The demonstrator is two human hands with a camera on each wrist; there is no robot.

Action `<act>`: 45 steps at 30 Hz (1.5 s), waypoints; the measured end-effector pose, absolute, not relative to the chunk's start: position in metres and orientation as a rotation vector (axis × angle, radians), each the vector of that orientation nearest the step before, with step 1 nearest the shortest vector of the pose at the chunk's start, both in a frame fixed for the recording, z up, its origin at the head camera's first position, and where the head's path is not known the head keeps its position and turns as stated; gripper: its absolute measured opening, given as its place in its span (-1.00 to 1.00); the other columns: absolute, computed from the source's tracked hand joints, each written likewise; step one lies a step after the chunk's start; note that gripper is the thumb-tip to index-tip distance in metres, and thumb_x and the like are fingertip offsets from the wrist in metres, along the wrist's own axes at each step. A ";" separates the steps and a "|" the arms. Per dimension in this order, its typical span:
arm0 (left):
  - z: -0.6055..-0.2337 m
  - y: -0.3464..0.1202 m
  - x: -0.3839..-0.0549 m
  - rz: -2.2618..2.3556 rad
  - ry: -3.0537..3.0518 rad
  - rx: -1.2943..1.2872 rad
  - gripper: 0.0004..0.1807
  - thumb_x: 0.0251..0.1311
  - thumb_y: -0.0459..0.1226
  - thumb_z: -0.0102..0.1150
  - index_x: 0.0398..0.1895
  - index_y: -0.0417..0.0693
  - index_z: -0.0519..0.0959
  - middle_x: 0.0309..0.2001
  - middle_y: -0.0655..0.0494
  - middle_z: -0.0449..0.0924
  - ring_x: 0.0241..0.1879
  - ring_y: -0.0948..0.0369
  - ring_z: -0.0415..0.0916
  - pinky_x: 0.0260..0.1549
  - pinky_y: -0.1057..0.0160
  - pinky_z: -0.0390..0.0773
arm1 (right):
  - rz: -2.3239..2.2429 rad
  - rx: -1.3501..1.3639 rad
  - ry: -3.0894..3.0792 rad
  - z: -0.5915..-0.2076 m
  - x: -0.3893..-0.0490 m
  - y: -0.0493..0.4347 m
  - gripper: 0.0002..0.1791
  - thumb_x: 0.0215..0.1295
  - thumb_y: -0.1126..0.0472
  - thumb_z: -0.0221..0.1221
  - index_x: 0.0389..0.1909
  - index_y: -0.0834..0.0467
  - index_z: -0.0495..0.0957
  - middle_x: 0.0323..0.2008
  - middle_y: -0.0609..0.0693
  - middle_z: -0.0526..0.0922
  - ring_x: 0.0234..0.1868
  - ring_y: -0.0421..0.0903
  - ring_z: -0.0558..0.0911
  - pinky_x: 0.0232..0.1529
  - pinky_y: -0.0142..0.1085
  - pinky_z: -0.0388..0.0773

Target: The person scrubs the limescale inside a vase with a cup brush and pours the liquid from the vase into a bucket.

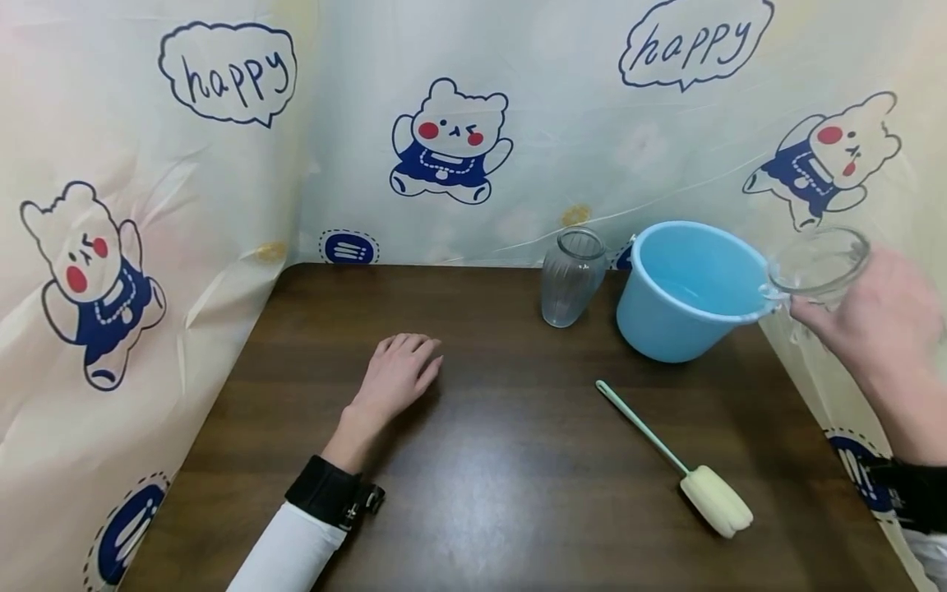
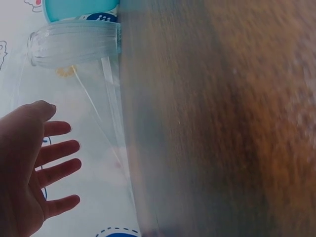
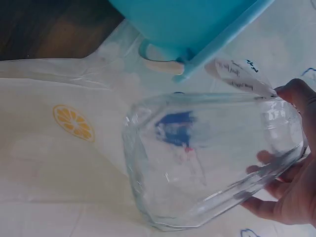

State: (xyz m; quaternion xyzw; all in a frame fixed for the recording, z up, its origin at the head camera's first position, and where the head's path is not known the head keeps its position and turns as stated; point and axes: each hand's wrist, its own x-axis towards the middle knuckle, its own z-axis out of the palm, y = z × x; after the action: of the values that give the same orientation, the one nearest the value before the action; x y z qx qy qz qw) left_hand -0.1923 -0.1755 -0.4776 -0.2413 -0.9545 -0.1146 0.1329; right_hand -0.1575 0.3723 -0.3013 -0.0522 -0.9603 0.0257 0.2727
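- Nearest, a pale sponge brush (image 1: 712, 500) lies on the brown table (image 1: 481, 436), toward its right edge; its thin green handle slants away from the viewer, toward the far edge.
- The left hand (image 1: 399, 374), left of the table's middle, holds nothing, its fingers spread apart; whether it rests on the wood cannot be told.
- The right hand (image 1: 891, 308), far nearer the glass jar than the left, is out past the table's right edge, near the far right corner. Its thumb and fingers grip the jar from opposite sides of the neck.
- The glass jar (image 3: 212, 148) is held off the table, just right of the bucket. Its long axis runs from the gripped neck to the free base; the mouth faces up, the exact tilt unclear.
- It is thick, clear and flat-sided, with a round mouth. A see-through tag (image 3: 232, 76) hangs by the neck, its print unreadable.
- A light blue bucket (image 1: 666, 325) stands by the far right corner.
- Left of that, a ribbed clear vase (image 1: 570, 284) stands upright near the far edge.
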 end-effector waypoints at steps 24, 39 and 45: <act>-0.469 -0.177 -0.192 -0.325 -2.733 -0.677 -0.59 0.32 -0.04 0.10 0.13 -0.02 0.59 0.05 -0.01 0.60 0.11 0.00 0.41 0.12 -0.21 0.34 | 0.917 0.121 -2.627 -0.307 -0.114 0.256 -0.13 0.01 -0.04 0.43 0.24 0.32 0.29 0.09 0.41 0.53 -0.04 0.27 0.53 -0.09 0.24 0.46; -0.477 -0.184 -0.175 -0.328 -2.731 -0.644 -0.61 0.26 -0.07 0.17 0.07 -0.03 0.62 0.00 0.01 0.62 0.07 0.00 0.42 0.08 -0.23 0.37 | 1.328 0.221 -2.685 -0.386 -0.178 0.128 -0.04 -0.08 -0.29 0.38 0.24 0.20 0.32 0.17 0.16 0.49 0.13 0.05 0.49 0.02 -0.02 0.55; -0.474 -0.182 -0.178 -0.310 -2.713 -0.654 -0.61 0.26 -0.05 0.16 0.06 -0.02 0.62 -0.01 0.02 0.62 0.06 0.00 0.43 0.07 -0.24 0.37 | 1.351 0.176 -2.657 -0.408 -0.212 0.099 -0.08 -0.08 -0.27 0.39 0.20 0.19 0.33 0.17 0.16 0.48 0.14 0.00 0.49 0.08 -0.05 0.52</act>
State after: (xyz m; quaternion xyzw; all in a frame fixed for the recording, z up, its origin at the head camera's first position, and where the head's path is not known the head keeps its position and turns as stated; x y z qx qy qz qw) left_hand -0.1779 -0.1820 -0.4737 -0.2296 -0.9528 -0.1087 0.1662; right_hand -0.2121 0.0987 -0.4080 0.0588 -0.8872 0.4510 0.0777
